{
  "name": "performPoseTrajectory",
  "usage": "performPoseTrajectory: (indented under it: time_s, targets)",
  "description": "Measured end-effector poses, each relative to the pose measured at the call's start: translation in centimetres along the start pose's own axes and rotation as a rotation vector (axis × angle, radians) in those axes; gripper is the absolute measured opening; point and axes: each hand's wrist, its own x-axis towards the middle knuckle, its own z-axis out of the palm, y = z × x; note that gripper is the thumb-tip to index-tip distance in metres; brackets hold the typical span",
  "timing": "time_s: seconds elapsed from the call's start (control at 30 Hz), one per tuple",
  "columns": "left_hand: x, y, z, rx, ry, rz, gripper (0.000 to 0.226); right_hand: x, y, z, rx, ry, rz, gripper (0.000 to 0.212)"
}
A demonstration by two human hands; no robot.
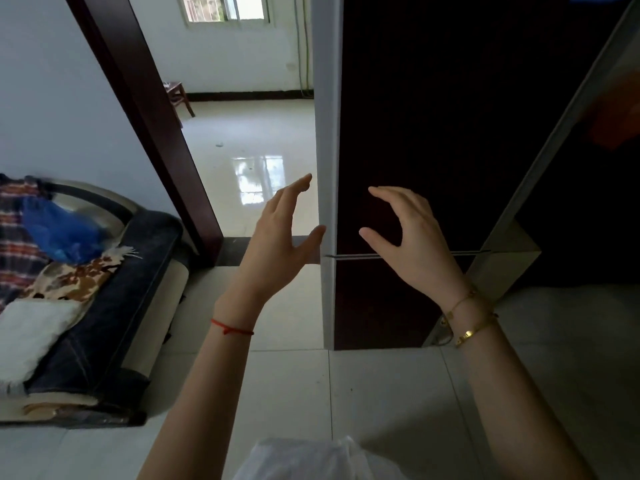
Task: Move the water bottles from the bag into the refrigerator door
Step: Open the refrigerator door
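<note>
Both hands are hanging spread and empty before the fridge (pixel 415 133): the left hand (pixel 277 237) just off its pale edge, the right hand (pixel 412 237) over its dark front. A white bag (pixel 311 459) is sitting below the fridge, at the frame's bottom; no bottles are showing

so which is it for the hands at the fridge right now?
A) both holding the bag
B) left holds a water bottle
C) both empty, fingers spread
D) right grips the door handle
C: the left hand and right hand are both open and empty in front of the dark refrigerator, with no bottle or bag in either.
</note>
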Motion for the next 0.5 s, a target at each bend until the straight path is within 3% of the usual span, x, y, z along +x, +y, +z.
performPoseTrajectory:
  time_s: [0.2, 0.5]
  targets:
    - [6.5, -3.7, 1.3, -0.114, 0.051, -0.005, 0.070, 5.4, 0.4, 2.0, -0.031, 0.050, 0.016, 0.057]
    - [15.8, -6.8, 3.9, -0.234, -0.032, -0.198, 0.075, 12.7, 1.9, 3.6, -0.080, 0.079, -0.015, 0.066]
